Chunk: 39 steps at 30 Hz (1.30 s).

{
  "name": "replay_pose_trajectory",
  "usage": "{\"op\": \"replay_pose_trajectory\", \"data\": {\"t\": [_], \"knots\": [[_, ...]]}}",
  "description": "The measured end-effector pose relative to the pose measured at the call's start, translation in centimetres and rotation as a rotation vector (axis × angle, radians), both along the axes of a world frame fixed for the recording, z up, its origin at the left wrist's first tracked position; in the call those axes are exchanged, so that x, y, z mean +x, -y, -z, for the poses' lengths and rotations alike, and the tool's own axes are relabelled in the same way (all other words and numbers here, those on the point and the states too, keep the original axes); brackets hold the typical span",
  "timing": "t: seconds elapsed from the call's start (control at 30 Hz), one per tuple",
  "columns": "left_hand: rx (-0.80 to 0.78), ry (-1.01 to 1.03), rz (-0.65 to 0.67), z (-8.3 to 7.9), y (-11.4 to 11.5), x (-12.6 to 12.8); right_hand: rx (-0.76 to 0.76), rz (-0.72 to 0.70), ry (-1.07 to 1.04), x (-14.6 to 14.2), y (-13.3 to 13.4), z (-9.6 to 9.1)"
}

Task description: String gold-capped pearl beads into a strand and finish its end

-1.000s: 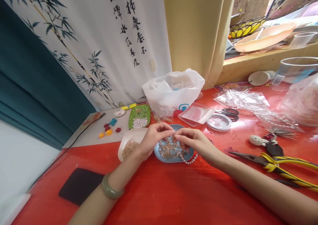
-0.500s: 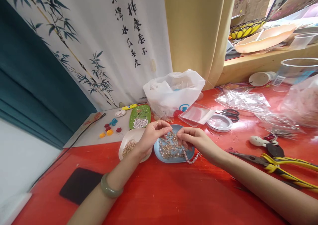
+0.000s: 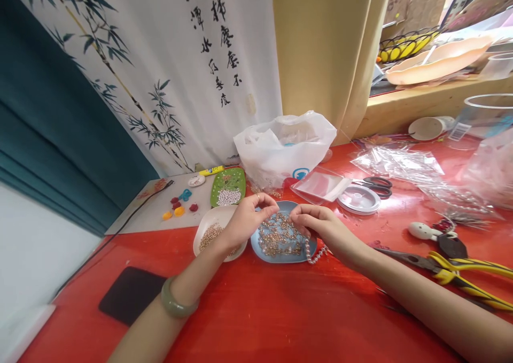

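Just left of blue oval dish [image 3: 282, 259] sat white bowl of small gold beads [image 3: 209, 236]. Above dish's left rim, left hand [image 3: 245, 222] pinched shut; contents too small to tell. Above right rim, right hand [image 3: 323, 230] pinched, apparently gripping string of pale pearls [image 3: 316, 256] trailing off dish. Risk: slack pinch could shed pearls onto red counter [image 3: 256, 309].

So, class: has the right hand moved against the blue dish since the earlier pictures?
Yes. The right hand has drawn slightly right over the blue dish, away from the left hand; their fingertips, together before, are now apart.
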<state>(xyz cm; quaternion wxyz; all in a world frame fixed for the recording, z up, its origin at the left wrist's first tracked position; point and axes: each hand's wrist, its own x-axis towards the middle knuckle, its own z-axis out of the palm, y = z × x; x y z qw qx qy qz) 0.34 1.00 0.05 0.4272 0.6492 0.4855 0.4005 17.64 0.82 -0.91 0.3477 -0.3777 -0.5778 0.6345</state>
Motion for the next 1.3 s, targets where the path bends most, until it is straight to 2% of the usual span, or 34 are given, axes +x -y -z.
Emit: {"op": "replay_pose_trajectory", "data": {"t": [0.17,0.23,0.33,0.53,0.67,0.77,1.0,1.2,1.3], "knots": [[-0.035,-0.033,-0.041,0.4,-0.3,-0.2,0.001,0.070,-0.073,0.2,-0.2,0.1],[-0.049,-0.113,0.018,0.5,0.0,0.0,-0.010,0.086,-0.100,0.3,-0.3,0.1],[-0.087,-0.288,0.180,0.6,0.7,0.4,-0.010,0.106,-0.113,0.3,-0.4,0.2],[0.088,-0.640,0.359,1.1,1.6,1.2,0.000,0.114,-0.119,0.3,-0.5,0.4],[0.158,-0.795,0.321,1.3,1.5,1.0,0.008,0.110,-0.124,0.3,-0.5,0.4],[0.155,-0.800,0.268,1.3,1.2,0.7,0.010,0.113,-0.122,0.3,-0.5,0.4],[0.135,-0.672,0.211,1.2,0.8,-0.3,0.015,0.110,-0.116,0.4,-0.4,0.3],[0.101,-0.721,0.316,0.8,0.7,-0.8,0.010,0.110,-0.118,0.4,-0.5,0.5],[0.100,-0.784,0.317,0.6,0.8,-0.8,0.013,0.106,-0.115,0.4,-0.5,0.5]]}}
